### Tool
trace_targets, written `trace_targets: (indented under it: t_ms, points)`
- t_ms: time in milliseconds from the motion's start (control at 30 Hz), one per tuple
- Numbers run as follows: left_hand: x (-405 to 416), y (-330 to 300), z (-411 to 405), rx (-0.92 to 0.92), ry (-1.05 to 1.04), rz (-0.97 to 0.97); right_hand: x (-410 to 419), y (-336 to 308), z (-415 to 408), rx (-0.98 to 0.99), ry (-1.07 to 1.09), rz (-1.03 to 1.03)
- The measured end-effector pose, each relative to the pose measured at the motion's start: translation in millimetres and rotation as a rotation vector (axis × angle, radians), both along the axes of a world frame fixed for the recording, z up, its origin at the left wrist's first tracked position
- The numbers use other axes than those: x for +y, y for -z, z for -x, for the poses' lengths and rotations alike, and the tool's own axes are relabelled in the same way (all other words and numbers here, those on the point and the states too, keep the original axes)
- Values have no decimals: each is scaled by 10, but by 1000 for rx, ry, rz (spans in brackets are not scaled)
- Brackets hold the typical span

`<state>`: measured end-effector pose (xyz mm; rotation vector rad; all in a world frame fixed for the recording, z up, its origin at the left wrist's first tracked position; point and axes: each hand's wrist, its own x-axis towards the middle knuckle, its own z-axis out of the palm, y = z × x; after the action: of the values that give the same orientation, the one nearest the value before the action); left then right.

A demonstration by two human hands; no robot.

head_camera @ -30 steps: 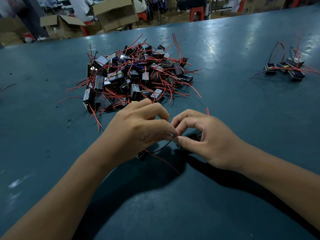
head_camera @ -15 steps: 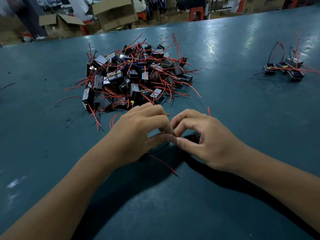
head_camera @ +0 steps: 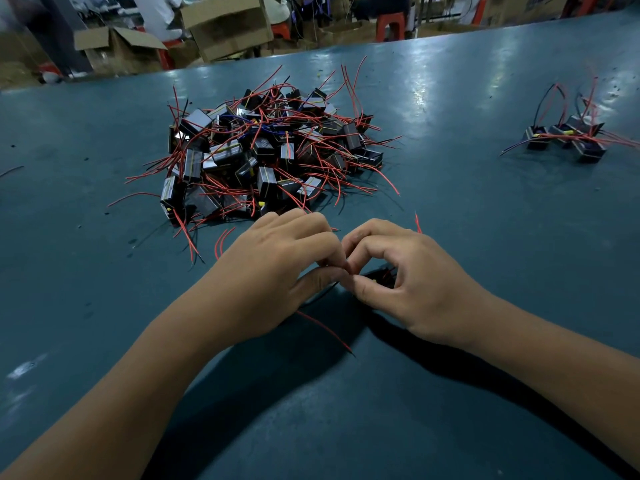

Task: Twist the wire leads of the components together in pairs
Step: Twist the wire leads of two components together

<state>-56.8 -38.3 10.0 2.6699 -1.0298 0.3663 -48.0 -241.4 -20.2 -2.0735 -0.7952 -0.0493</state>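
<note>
On the near middle of the blue desk (head_camera: pixel 104 306) the person's two hands met fingertip to fingertip. Going from left to right, the left hand (head_camera: pixel 277 268) had its thumb and curled fingers pinched on thin wire leads (head_camera: pixel 322 296), a black one trailing out beneath the thumb and a loose red lead (head_camera: pixel 325 329) running toward the near edge. Touching it, the right hand (head_camera: pixel 412 282) pinched the same meeting point with thumb and forefinger, and under its arched fingers sat a dark component (head_camera: pixel 382 275), mostly hidden.

Those leads looked light, springy and thin, likely to slip or untwist if let go; I judged the best hold to be close to the bare ends, with the small block left lying on the desk.

Farther off, beyond the left hand, lay the big pile of components (head_camera: pixel 270 150), red wires bristling out of it, some stray ends reaching almost to the knuckles and liable to snag. Well apart at the far right sat a small group of components (head_camera: pixel 568 140). Cardboard boxes (head_camera: pixel 225 26) stood past the desk's far edge.
</note>
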Motion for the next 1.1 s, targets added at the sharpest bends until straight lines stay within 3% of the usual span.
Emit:
trace_targets:
  t_ms: [200, 633, 967, 1100]
  points:
    - [-100, 32, 73, 74, -138, 53, 15, 27, 3, -23, 32, -8]
    - [-239, 151, 132, 415, -468, 383, 98, 65, 59, -93, 135, -4]
    - [-332, 130, 158, 315, -567, 313, 133, 56, 79, -107, 164, 15]
    - [-326, 95, 133, 297, -492, 389, 118, 74, 60, -93, 207, -33]
